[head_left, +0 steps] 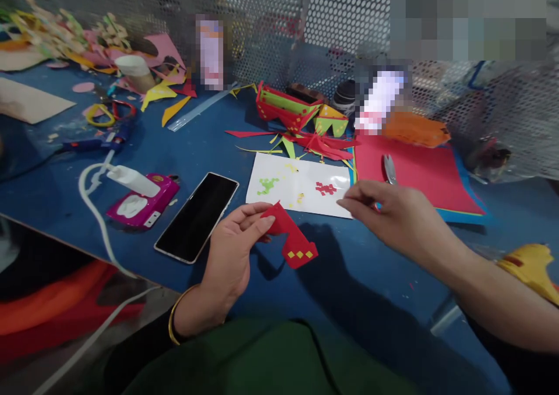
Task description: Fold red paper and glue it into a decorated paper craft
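Red paper cutout (297, 240), near centre, is pinched at its far-left end by left hand (231, 246); judged light, easily creased, best held there. Right hand (393, 208) is pinched closed; contents cannot be told.

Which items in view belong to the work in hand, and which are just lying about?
In use, apparently:
- red paper piece with yellow diamonds, in left hand
- white sheet with red paper bits, by right hand

Likely just lying about:
- smartphone
- purple power socket
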The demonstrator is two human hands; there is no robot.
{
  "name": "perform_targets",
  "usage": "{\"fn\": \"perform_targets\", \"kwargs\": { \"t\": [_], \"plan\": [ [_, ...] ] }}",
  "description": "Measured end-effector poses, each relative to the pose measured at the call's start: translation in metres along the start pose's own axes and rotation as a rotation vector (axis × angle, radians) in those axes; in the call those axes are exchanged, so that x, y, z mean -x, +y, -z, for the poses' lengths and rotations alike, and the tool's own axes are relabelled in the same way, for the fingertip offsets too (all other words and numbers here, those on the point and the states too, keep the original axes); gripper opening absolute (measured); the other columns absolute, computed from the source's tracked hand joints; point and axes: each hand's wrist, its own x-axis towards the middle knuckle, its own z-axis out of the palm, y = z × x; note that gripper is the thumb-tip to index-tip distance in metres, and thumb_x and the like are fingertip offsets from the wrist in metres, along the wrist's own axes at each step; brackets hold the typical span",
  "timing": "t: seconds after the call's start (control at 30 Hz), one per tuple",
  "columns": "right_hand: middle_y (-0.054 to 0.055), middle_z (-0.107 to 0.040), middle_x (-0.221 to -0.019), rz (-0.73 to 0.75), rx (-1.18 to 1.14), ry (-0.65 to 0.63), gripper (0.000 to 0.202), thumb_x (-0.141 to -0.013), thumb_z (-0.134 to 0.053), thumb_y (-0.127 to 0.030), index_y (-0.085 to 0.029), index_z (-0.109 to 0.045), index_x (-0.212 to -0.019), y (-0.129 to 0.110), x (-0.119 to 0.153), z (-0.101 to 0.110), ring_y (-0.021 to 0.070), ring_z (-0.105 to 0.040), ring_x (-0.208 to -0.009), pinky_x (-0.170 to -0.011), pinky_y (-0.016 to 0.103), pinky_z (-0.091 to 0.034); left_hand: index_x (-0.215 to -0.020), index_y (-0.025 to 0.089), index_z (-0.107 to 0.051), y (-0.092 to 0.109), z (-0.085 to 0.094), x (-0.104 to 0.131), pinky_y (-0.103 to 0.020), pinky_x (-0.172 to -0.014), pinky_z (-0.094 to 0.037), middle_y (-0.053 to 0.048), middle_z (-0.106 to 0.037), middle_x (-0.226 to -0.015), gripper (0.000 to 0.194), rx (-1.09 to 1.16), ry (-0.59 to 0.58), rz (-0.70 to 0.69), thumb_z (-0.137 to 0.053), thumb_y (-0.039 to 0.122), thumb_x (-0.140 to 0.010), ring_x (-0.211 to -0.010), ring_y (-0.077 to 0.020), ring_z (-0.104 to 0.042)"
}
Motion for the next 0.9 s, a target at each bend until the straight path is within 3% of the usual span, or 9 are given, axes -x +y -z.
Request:
{"fn": "perform_targets", "kwargs": {
  "t": [0.13, 0.53, 0.9],
  "plan": [
    [0.001, -0.075, -0.090, 0.057, 0.018, -0.143, 0.008, -0.089, -0.066, -0.026, -0.023, -0.072, -0.085, 0.013, -0.026, -0.028, 0.0135, -0.064, -0.068, -0.061, 0.026, -0.042, -0.095, 0.019, -0.076, 0.000, 0.001, 0.001, -0.017, -0.061, -0.050, -0.002, -0.079, -0.080, 0.026, 0.042, -0.018, 0.059, -0.089, 0.024, -0.072, -0.067, -0.0095, -0.069],
    [0.003, -0.065, -0.093, 0.098, -0.144, -0.253, 0.009, -0.090, -0.068, -0.019, -0.023, -0.075, -0.093, 0.012, -0.038, -0.080, 0.0154, -0.063, -0.080, -0.073, 0.030, -0.047, -0.091, 0.017, -0.078, 0.004, -0.002, 0.003, -0.016, -0.059, -0.051, -0.004, -0.079, -0.079, 0.025, 0.059, 0.053, 0.153, -0.089, 0.023, -0.069, -0.065, -0.0097, -0.066],
    [0.003, -0.065, -0.092, 0.152, -0.095, -0.284, 0.010, -0.090, -0.066, -0.015, -0.021, -0.073, -0.090, 0.010, -0.044, -0.090, 0.0164, -0.060, -0.083, -0.079, 0.033, -0.043, -0.088, 0.017, -0.079, 0.002, -0.001, 0.000, -0.015, -0.057, -0.051, -0.003, -0.078, -0.077, 0.026, 0.085, 0.035, 0.157, -0.091, 0.022, -0.066, -0.064, -0.0096, -0.066]
  ]
}}
